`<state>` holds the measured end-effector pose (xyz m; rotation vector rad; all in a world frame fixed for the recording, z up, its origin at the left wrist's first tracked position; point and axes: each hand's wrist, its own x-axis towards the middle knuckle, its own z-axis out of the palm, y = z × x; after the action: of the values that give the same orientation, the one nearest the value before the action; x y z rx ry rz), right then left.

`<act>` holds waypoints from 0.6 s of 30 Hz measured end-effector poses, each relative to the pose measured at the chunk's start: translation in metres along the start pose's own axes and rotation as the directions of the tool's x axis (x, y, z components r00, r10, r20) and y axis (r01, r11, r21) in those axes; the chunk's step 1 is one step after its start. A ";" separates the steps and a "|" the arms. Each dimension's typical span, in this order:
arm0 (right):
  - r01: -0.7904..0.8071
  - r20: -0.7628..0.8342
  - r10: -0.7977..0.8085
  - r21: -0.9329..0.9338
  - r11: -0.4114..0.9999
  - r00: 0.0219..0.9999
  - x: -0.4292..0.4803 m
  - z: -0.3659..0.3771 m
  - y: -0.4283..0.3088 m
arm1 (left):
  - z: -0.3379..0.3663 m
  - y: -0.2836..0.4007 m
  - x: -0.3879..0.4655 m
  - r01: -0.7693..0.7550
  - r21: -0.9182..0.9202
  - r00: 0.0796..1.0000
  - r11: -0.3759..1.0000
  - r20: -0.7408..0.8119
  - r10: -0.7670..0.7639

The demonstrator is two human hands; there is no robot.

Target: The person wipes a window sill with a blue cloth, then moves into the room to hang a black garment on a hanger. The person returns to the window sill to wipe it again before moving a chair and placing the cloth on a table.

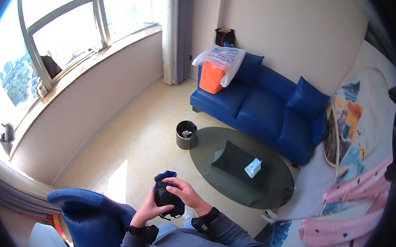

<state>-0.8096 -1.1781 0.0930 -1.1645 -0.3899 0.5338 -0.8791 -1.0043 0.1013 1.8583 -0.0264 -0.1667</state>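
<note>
A small black and blue pouch (164,197), seemingly of soft fabric, is held in front of my body between both hands. Its bright blue end points away from me, and dark cords hang at the near end. My left hand (148,207) grips the pouch from the left, its thumb lying across the near part. From the right, my right hand (190,196) rests its fingers over the far upper part. The palms and the pouch's underside are hidden.
A blue armchair (91,216) stands close on my left. Ahead are an oval glass coffee table (205,172) bearing a tissue pack (253,167), a black bin (185,143) and a blue sofa (265,97) with an orange bag (211,78). Pink patterned clothing (335,233) hangs at right.
</note>
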 end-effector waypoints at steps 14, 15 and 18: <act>-0.283 0.114 0.312 -0.216 0.934 0.943 0.357 -0.011 0.057 | -0.239 -0.109 0.181 -0.199 -0.793 0.874 0.576 -0.410 -0.261; -0.324 0.131 0.354 -0.205 0.924 0.926 0.375 -0.013 0.053 | -0.250 -0.108 0.197 -0.181 -0.851 0.871 0.493 -0.371 -0.321; -0.465 0.202 0.503 -0.209 0.860 0.840 0.456 -0.010 0.045 | -0.308 -0.109 0.250 -0.239 -0.864 0.934 0.444 -0.330 -0.139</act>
<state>-0.4423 -0.9067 0.0543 -1.3555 -0.3525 1.1228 -0.5994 -0.7055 0.0589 0.7473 0.2286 0.1971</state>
